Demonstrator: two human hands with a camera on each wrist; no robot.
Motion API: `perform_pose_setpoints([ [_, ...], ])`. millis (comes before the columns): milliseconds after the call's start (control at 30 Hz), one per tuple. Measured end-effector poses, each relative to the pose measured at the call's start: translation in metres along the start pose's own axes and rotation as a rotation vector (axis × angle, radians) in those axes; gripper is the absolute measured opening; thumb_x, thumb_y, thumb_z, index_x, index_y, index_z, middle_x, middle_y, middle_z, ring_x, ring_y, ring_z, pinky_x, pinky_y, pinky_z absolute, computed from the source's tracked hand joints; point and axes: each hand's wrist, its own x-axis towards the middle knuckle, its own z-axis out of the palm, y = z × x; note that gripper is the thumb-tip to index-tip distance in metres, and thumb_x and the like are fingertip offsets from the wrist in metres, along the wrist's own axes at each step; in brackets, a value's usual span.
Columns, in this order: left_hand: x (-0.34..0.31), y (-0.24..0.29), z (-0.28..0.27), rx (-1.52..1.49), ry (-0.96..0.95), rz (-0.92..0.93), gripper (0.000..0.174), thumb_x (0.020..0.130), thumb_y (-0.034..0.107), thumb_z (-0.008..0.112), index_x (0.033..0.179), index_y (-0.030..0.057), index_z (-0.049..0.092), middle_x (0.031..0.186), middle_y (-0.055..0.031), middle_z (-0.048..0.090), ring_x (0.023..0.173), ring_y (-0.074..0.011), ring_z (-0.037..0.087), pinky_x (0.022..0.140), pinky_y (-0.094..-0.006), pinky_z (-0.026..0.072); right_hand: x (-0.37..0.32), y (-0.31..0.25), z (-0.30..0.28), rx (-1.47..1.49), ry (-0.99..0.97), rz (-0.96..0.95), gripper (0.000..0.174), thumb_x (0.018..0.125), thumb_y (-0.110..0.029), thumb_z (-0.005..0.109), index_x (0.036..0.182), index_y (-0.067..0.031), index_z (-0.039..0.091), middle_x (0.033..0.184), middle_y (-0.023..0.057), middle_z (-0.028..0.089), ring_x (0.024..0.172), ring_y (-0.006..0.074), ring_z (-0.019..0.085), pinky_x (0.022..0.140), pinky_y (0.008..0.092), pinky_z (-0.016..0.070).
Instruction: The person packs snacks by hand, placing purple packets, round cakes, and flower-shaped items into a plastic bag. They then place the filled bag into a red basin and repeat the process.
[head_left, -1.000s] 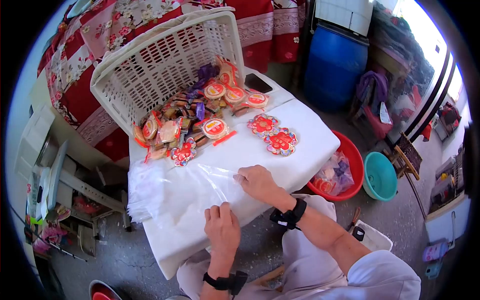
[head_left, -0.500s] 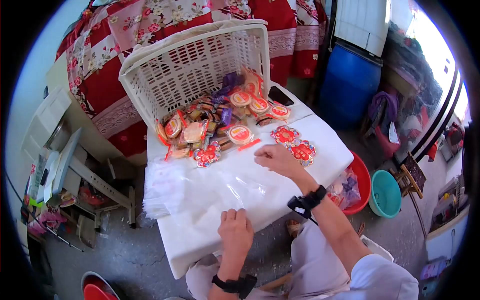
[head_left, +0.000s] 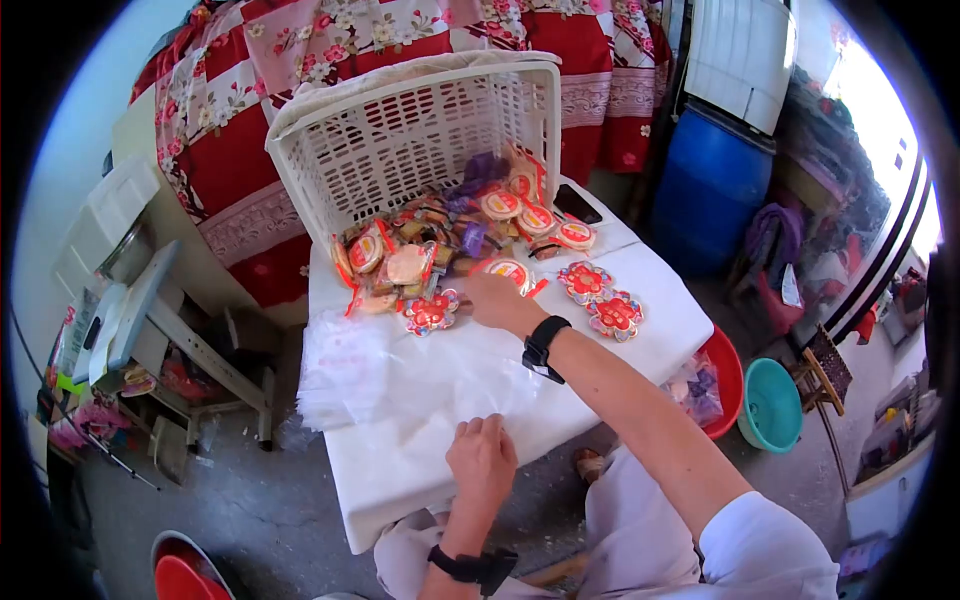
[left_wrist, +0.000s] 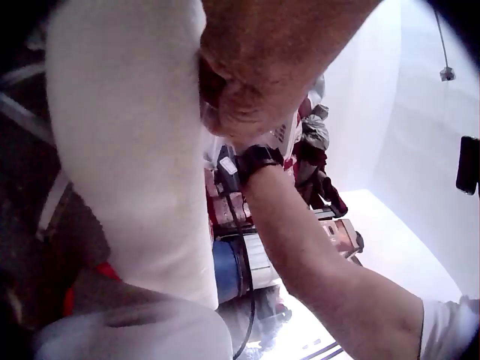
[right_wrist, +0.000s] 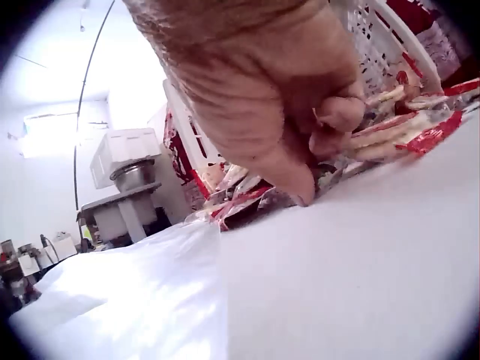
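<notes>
My left hand (head_left: 482,460) is at the table's near edge with its fingers curled, pinching the edge of a clear plastic bag (head_left: 455,385) laid flat on the white cloth. The left wrist view shows this hand (left_wrist: 255,82) from close by. My right hand (head_left: 505,302) reaches across the bag to the front of a heap of wrapped snacks (head_left: 410,265). In the right wrist view the curled fingers and thumb of that hand (right_wrist: 277,112) are right among the packets (right_wrist: 397,139); I cannot tell whether they grip one. A round pink-and-white cookie packet (head_left: 512,272) shows just behind the knuckles.
A white plastic basket (head_left: 557,120) lies tipped on its side behind the heap. Red flower-shaped cards (head_left: 615,316) lie at the right, a phone (head_left: 578,204) behind them. More clear bags (head_left: 340,375) are stacked at the left. Red (head_left: 738,375) and teal (head_left: 778,405) basins stand beside the table.
My right hand has let go of the plastic bag, lifted to the right, then moved forward and left to the snacks. My left hand has stayed at the bag's near edge. The head view has shifted.
</notes>
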Motion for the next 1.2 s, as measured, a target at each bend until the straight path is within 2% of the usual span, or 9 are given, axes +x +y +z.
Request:
perform_pose_setpoints([
  [133, -0.001, -0.002, 0.003, 0.026, -0.009, 0.011, 0.014, 0.075, 0.005, 0.061, 0.089, 0.0035, 0.066, 0.076, -0.0137, 0.062, 0.074, -0.0338, 0.060, 0.064, -0.0444, 0.0490, -0.035, -0.012, -0.026, -0.004, -0.105, 0.210, 0.024, 0.079, -0.025, 0.066, 0.082, -0.0007, 0.067, 0.082, 0.0192, 0.066, 0.082, 0.0369, 0.065, 0.072, 0.0479, 0.0513],
  [200, -0.003, -0.003, 0.004, 0.025, 0.007, 0.037, 0.012, 0.075, 0.006, 0.061, 0.086, 0.0041, 0.064, 0.074, -0.0130, 0.061, 0.074, -0.0334, 0.059, 0.062, -0.0449, 0.0484, -0.059, -0.009, -0.044, -0.041, -0.069, 0.260, 0.028, 0.083, -0.030, 0.062, 0.081, -0.0021, 0.068, 0.084, 0.0184, 0.068, 0.075, 0.0287, 0.066, 0.061, 0.0417, 0.0517],
  [267, -0.003, -0.002, 0.004, 0.034, 0.021, 0.043, 0.008, 0.076, 0.005, 0.061, 0.083, 0.0039, 0.064, 0.073, -0.0129, 0.061, 0.072, -0.0333, 0.059, 0.061, -0.0448, 0.0481, -0.084, 0.000, -0.062, 0.799, -0.254, 0.565, 0.030, 0.086, -0.031, 0.060, 0.090, -0.0021, 0.067, 0.082, 0.0150, 0.069, 0.066, 0.0164, 0.061, 0.049, 0.0293, 0.0462],
  [300, -0.003, -0.002, 0.005, 0.031, 0.013, 0.044, 0.008, 0.076, 0.005, 0.061, 0.083, 0.0039, 0.064, 0.073, -0.0129, 0.061, 0.072, -0.0333, 0.059, 0.061, -0.0448, 0.0481, -0.102, 0.005, -0.067, 0.801, -0.255, 0.574, 0.030, 0.086, -0.031, 0.060, 0.090, -0.0021, 0.067, 0.082, 0.0150, 0.069, 0.066, 0.0164, 0.061, 0.049, 0.0293, 0.0462],
  [367, -0.002, -0.003, 0.007, 0.006, 0.083, 0.068, 0.009, 0.076, 0.004, 0.061, 0.084, 0.0034, 0.065, 0.072, -0.0129, 0.061, 0.069, -0.0332, 0.059, 0.060, -0.0445, 0.0477, -0.142, 0.007, -0.071, 1.838, -0.427, 0.572, 0.033, 0.091, -0.027, 0.055, 0.109, -0.0009, 0.061, 0.085, 0.0116, 0.069, 0.058, 0.0075, 0.053, 0.040, 0.0195, 0.0363],
  [500, 0.000, -0.002, 0.009, 0.022, 0.110, 0.051, 0.011, 0.077, 0.003, 0.061, 0.086, 0.0022, 0.066, 0.070, -0.0133, 0.060, 0.067, -0.0335, 0.058, 0.059, -0.0443, 0.0467, -0.178, -0.012, -0.073, 1.638, -0.316, 0.436, 0.038, 0.089, -0.019, 0.060, 0.120, 0.0035, 0.056, 0.099, 0.0097, 0.067, 0.061, 0.0043, 0.053, 0.046, 0.0170, 0.0409],
  [667, 0.004, -0.005, 0.011, -0.003, 0.149, 0.003, 0.010, 0.079, 0.003, 0.060, 0.088, 0.0003, 0.066, 0.069, -0.0147, 0.059, 0.066, -0.0349, 0.058, 0.058, -0.0450, 0.0457, -0.193, -0.005, -0.061, 1.463, -0.448, 0.319, 0.038, 0.089, -0.016, 0.061, 0.122, 0.0040, 0.058, 0.086, 0.0043, 0.064, 0.063, 0.0048, 0.056, 0.051, 0.0174, 0.0465],
  [833, 0.006, -0.003, 0.015, 0.048, 0.137, 0.011, 0.012, 0.080, 0.004, 0.061, 0.091, 0.0003, 0.065, 0.070, -0.0137, 0.058, 0.067, -0.0333, 0.058, 0.057, -0.0447, 0.0450, -0.198, -0.009, -0.064, 1.250, -0.372, 0.449, 0.038, 0.088, -0.020, 0.064, 0.115, 0.0071, 0.060, 0.069, 0.0063, 0.061, 0.053, 0.0097, 0.058, 0.047, 0.0229, 0.0507],
  [1200, 0.004, 0.019, 0.021, 0.099, 0.107, 0.271, 0.020, 0.080, -0.001, 0.060, 0.099, -0.0033, 0.064, 0.073, -0.0130, 0.055, 0.066, -0.0321, 0.053, 0.058, -0.0419, 0.0437, -0.191, -0.027, -0.055, 1.174, -0.208, 0.612, 0.030, 0.090, -0.019, 0.062, 0.109, 0.0044, 0.061, 0.068, 0.0044, 0.061, 0.051, 0.0089, 0.056, 0.046, 0.0229, 0.0501],
])
